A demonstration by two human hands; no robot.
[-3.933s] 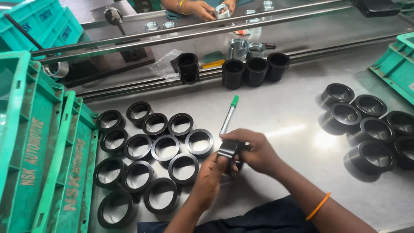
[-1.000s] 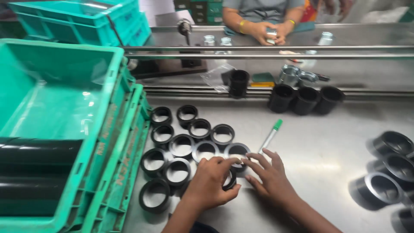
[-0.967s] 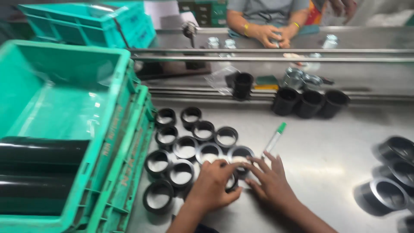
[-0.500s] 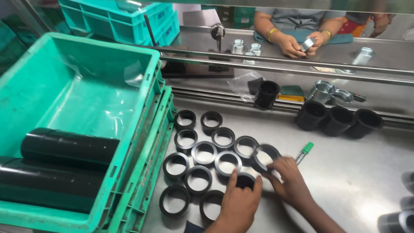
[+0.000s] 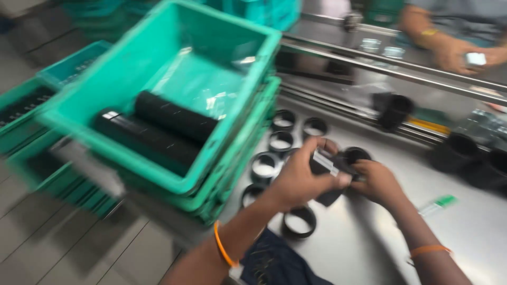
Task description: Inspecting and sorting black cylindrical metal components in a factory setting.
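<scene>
Black ring part point(image 5: 331, 179): you hold it above the steel table point(image 5: 475, 232), between both hands, raised clear of the other rings, apparently so its white label point(image 5: 322, 160) faces up toward you.

Left hand point(image 5: 301, 177): curled over the part from the near side, thumb and fingers pinching it at the labelled edge.

Right hand point(image 5: 377, 182): cupped against the far side of the same part, fingers closed round it to steady it; motion blur hides the exact fingertip contact.

Loose black rings point(image 5: 282, 141): lying flat on the table in rows, open side up, just beside the crates; one ring point(image 5: 299, 221) sits nearest you, below your hands.

Green crate point(image 5: 174, 100): stacked on others at the table's left, holding two long black tubes point(image 5: 158, 129) laid side by side.

Green-capped marker point(image 5: 437, 205): lying on the table, right of your hands.

Another person's hands point(image 5: 465, 53): across the rail, holding a small pale object.
</scene>
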